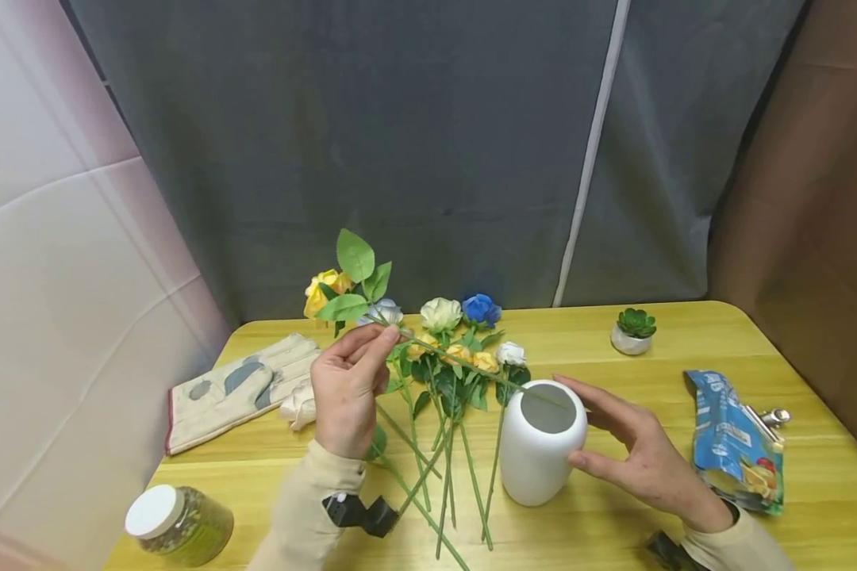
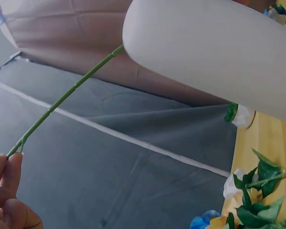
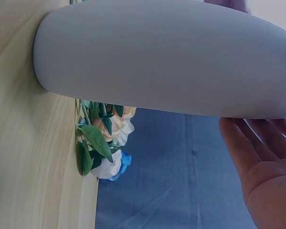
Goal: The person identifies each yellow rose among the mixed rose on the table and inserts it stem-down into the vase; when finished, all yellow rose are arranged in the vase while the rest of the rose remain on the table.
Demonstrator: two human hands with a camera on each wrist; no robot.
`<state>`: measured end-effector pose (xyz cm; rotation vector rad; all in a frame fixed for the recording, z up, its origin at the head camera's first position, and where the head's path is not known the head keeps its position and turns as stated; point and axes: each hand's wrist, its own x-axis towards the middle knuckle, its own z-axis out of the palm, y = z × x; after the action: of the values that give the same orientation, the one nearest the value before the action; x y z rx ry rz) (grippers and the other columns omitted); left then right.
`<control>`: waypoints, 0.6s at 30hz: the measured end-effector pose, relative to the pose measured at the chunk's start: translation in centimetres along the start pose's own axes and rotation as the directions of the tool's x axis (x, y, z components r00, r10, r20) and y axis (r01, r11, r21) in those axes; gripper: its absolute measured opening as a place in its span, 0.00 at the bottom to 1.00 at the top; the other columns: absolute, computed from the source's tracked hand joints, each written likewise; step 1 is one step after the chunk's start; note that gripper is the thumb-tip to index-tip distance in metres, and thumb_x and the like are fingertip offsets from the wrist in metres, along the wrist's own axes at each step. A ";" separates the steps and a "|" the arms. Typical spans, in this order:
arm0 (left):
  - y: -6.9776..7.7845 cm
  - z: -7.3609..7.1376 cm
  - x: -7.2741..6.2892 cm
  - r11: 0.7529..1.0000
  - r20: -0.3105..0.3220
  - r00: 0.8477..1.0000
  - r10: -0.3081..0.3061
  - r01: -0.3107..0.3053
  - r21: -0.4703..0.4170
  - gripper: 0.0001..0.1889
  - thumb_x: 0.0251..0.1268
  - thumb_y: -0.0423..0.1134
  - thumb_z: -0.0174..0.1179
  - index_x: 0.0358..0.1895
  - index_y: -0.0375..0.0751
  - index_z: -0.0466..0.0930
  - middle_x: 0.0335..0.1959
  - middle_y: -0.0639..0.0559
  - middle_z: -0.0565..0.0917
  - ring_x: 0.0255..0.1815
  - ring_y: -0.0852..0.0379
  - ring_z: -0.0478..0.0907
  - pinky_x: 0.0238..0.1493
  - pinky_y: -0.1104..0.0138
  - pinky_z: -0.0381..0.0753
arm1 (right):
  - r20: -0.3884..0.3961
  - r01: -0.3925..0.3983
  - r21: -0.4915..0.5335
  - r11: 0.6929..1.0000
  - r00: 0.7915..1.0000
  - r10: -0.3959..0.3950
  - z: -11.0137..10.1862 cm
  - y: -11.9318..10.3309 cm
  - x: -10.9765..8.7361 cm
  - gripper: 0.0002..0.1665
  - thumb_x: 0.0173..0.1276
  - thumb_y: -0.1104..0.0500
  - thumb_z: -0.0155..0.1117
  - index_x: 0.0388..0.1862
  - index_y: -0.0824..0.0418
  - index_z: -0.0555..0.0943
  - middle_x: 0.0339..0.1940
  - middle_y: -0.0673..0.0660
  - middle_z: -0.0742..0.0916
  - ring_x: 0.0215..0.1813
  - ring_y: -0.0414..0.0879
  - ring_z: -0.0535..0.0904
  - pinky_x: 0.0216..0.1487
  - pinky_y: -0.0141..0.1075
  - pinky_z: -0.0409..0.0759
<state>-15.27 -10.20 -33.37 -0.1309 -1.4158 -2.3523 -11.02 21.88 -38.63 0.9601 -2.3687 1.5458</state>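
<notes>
My left hand [image 1: 350, 388] pinches the thin green stem [image 2: 63, 98] of a yellow rose [image 1: 326, 292] between thumb and fingertips. The bloom and its green leaves [image 1: 355, 255] point up to the left, while the stem slants down to the right, its tip over the mouth of a white vase [image 1: 539, 468]. The vase stands upright on the table. My right hand [image 1: 646, 456] holds the vase from the right, fingers near the rim on the far side and thumb on the near side. In the right wrist view, fingertips [image 3: 229, 125] touch the vase wall.
Several roses, among them a blue one [image 1: 482, 309] and a cream one [image 1: 440, 315], lie left of the vase. Also on the table [image 1: 593, 539] are patterned gloves [image 1: 236, 388], a lidded jar [image 1: 186, 527], a potted succulent [image 1: 634, 329] and a clipped blue packet [image 1: 732, 440].
</notes>
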 end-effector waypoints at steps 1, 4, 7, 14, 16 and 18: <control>-0.1 0.2 -0.1 1.000 0.005 1.000 0.007 -0.007 0.002 0.03 0.62 0.29 0.72 0.32 0.38 0.87 0.27 0.53 0.91 0.10 0.68 0.57 0.18 0.68 0.48 | -0.001 0.007 -0.005 1.000 1.000 -0.007 0.0 0.0 0.0 0.47 0.60 0.74 0.74 0.78 0.58 0.68 0.73 0.49 0.79 0.69 0.36 0.77 0.62 0.31 0.80; -0.3 0.7 -0.2 0.999 0.020 1.000 0.024 -0.024 0.027 0.03 0.63 0.28 0.71 0.32 0.36 0.87 0.26 0.54 0.90 0.10 0.68 0.56 0.18 0.68 0.48 | 0.000 0.003 -0.005 1.000 1.000 -0.003 0.1 0.0 0.1 0.47 0.60 0.73 0.74 0.78 0.57 0.69 0.73 0.48 0.79 0.68 0.36 0.77 0.61 0.32 0.81; -0.5 1.1 -0.4 0.998 0.028 0.999 0.034 -0.036 0.055 0.03 0.64 0.27 0.69 0.33 0.37 0.87 0.24 0.56 0.89 0.10 0.67 0.57 0.17 0.69 0.50 | 0.002 -0.004 -0.005 1.000 1.000 0.004 0.2 0.0 0.2 0.47 0.61 0.73 0.74 0.77 0.56 0.69 0.73 0.47 0.79 0.68 0.36 0.78 0.60 0.34 0.82; -0.6 1.8 -0.5 0.992 0.069 0.993 0.092 -0.098 0.085 0.02 0.64 0.28 0.70 0.36 0.31 0.86 0.24 0.57 0.89 0.11 0.66 0.57 0.17 0.70 0.53 | -0.008 -0.007 -0.006 1.000 1.000 0.007 0.2 0.2 0.1 0.46 0.61 0.72 0.75 0.77 0.55 0.69 0.73 0.46 0.79 0.68 0.36 0.78 0.60 0.34 0.82; -0.7 2.1 -0.5 0.990 0.092 0.990 0.106 -0.114 0.083 0.01 0.65 0.27 0.68 0.35 0.35 0.87 0.24 0.57 0.89 0.11 0.65 0.56 0.17 0.69 0.52 | -0.014 0.003 -0.009 1.000 1.000 -0.003 0.2 0.1 0.0 0.47 0.60 0.72 0.75 0.77 0.56 0.69 0.72 0.47 0.79 0.67 0.35 0.78 0.60 0.33 0.82; -0.8 2.4 -0.5 0.989 0.106 0.988 0.114 -0.122 0.080 0.05 0.65 0.26 0.67 0.35 0.40 0.88 0.25 0.57 0.89 0.11 0.65 0.56 0.17 0.69 0.53 | -0.018 0.013 -0.011 1.000 1.000 -0.013 0.2 0.1 0.0 0.47 0.60 0.73 0.75 0.77 0.57 0.69 0.72 0.48 0.79 0.67 0.36 0.78 0.60 0.33 0.82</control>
<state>-15.34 -7.67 -32.99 -0.3060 -1.5110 -2.2128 -11.01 21.76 -38.78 0.9531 -2.3510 1.5294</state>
